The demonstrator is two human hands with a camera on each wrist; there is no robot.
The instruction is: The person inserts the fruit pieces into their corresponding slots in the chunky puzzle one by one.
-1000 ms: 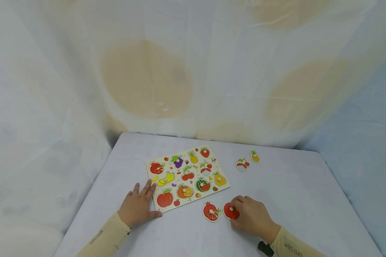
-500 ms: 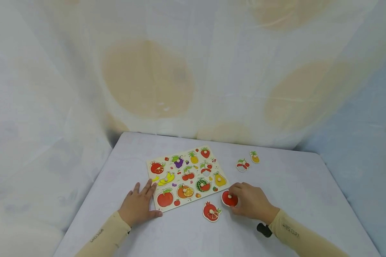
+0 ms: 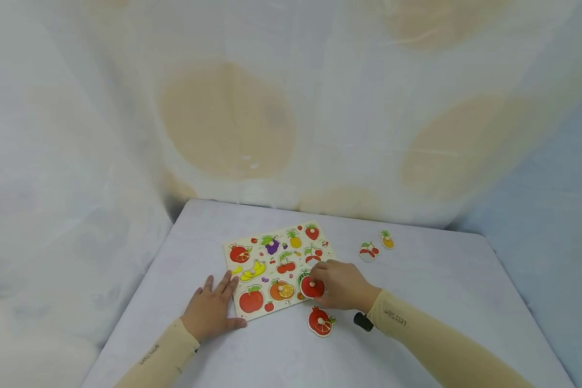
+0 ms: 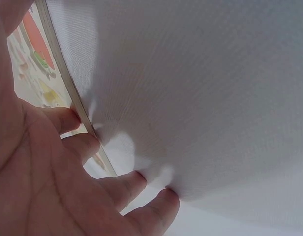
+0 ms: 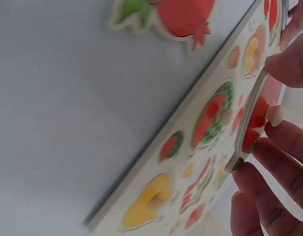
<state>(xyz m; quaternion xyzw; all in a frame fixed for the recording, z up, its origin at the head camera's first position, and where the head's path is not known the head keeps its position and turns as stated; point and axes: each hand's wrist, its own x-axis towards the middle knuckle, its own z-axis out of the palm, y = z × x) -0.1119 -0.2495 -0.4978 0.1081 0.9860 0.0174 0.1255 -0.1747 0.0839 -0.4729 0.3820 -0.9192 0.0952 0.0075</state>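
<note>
Red apple piece (image 3: 312, 288) pinched by knob in right hand (image 3: 341, 284), hovering over puzzle board (image 3: 276, 269) near its right edge. Left hand (image 3: 212, 310) flat, fingers spread, pressing board's left corner on tabletop (image 3: 441, 291). Pomegranate piece (image 3: 321, 321) loose beside board.

A pale grey cloth-covered table (image 3: 446, 280) fills the foreground. Behind the table hangs a translucent white curtain with large tan circular patches (image 3: 228, 118), softly lit.

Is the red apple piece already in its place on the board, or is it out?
Out. The right hand holds the red apple piece tilted above the puzzle board, not lying flat in it.
</note>
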